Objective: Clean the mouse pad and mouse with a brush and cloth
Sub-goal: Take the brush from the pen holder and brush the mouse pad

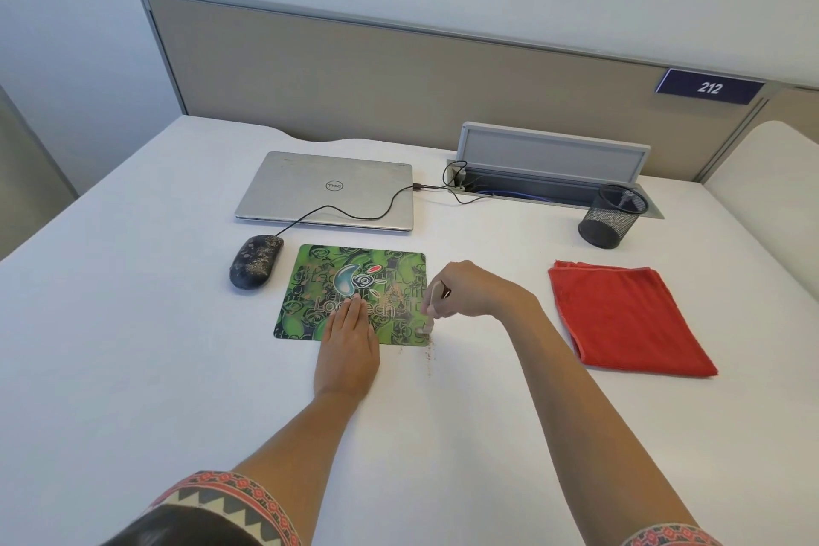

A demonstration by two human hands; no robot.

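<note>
A green patterned mouse pad (pixel 319 279) lies on the white desk, with tan crumbs near its right side. My left hand (pixel 348 350) rests flat on the pad's near edge, fingers together. My right hand (pixel 469 290) grips a small pale brush (pixel 429 310), whose bristles touch the pad's near right corner. Some crumbs lie on the desk just beyond that corner. A black wired mouse (pixel 256 261), speckled with dirt, sits left of the pad. A folded red cloth (pixel 625 315) lies to the right, untouched.
A closed silver laptop (pixel 328 188) sits behind the pad, with the mouse cable running across it to an open cable tray (pixel 549 173). A black mesh pen cup (pixel 611 215) stands at the back right. A beige partition borders the desk's far edge.
</note>
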